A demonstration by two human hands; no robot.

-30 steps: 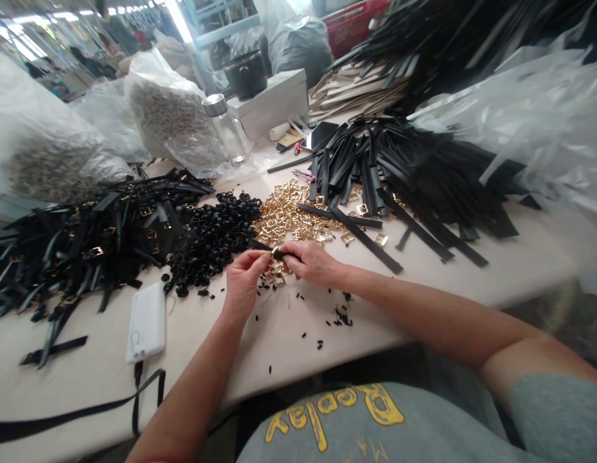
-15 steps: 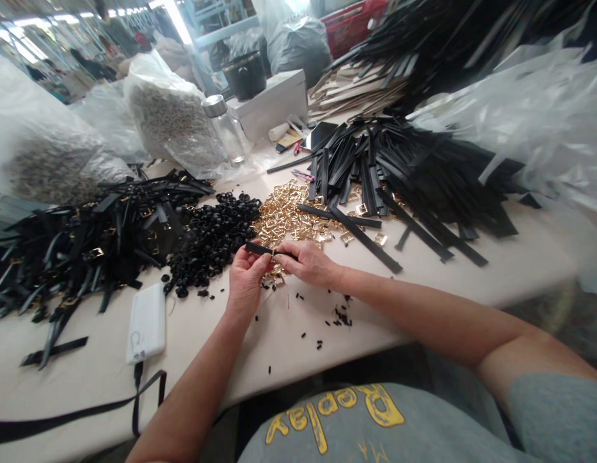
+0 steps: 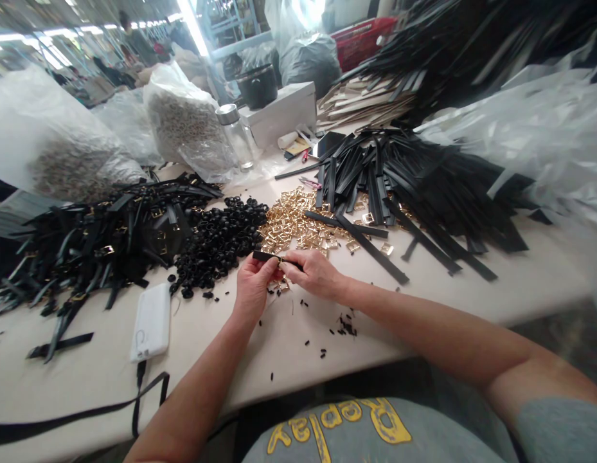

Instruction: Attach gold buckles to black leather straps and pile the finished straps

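Between my two hands is a short black strap (image 3: pixel 265 256) with a gold buckle (image 3: pixel 280 260) on it, partly covered by fingers. My left hand (image 3: pixel 252 283) pinches the strap just left of the buckle. Fingers of my right hand (image 3: pixel 315 273) are closed on the strap's other end, right beside the buckle. Just beyond my hands lies a heap of gold buckles (image 3: pixel 293 215). Left of that is a pile of small black loops (image 3: pixel 216 244). Loose black straps (image 3: pixel 365 173) spread out at the right, a few reaching toward my right hand.
Straps with buckles (image 3: pixel 110 238) are heaped at the left. A white power bank (image 3: pixel 151 320) with a cable lies nearer me. Small black bits (image 3: pixel 346 325) are scattered in front. Behind stand a glass bottle (image 3: pixel 238 138), filled plastic bags (image 3: pixel 177 116) and a white box (image 3: pixel 283 112).
The camera view has shifted, so everything sits slightly lower and further right. Both hands still grip the strap, and my right fingers have shifted slightly around the buckle.
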